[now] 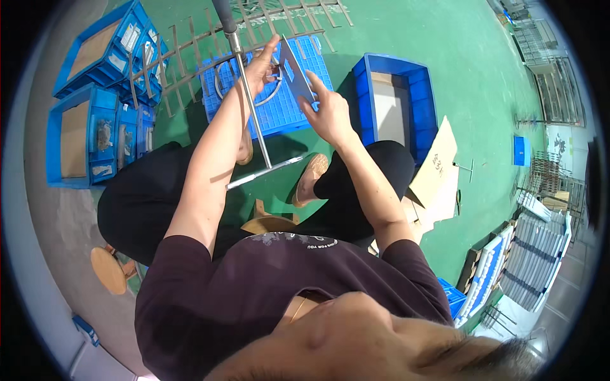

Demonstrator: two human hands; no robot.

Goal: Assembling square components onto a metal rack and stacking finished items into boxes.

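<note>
Head view: left hand [257,71] is out over the blue crate [286,119], at the left side of a flat grey plate [297,75]. Its thumb points up near the plate's top end, the other fingers partly hidden; can't tell if they grip the plate or just sit beside it. Right hand [330,115] is at the plate's right side, thumb and index finger spread, tips at the plate. Can't tell how firm that contact is.

Plate is tilted up on edge between the hands, above the crate's gridded top. Metal ring [276,91] at the crate, near the left hand and partly covered by it. Metal pole [253,105] with a dark upper end and a T-bar foot cuts across in front of the left forearm; foot sits between the knees.

Beyond the crate, a barred metal rack [266,14] lies across the green floor [356,28]. Blue bins [93,105] grouped on the left, one more blue bin [424,101] right of the crate. Cardboard sheets [437,171] by the right knee, round wooden stool [108,271] lower left.
</note>
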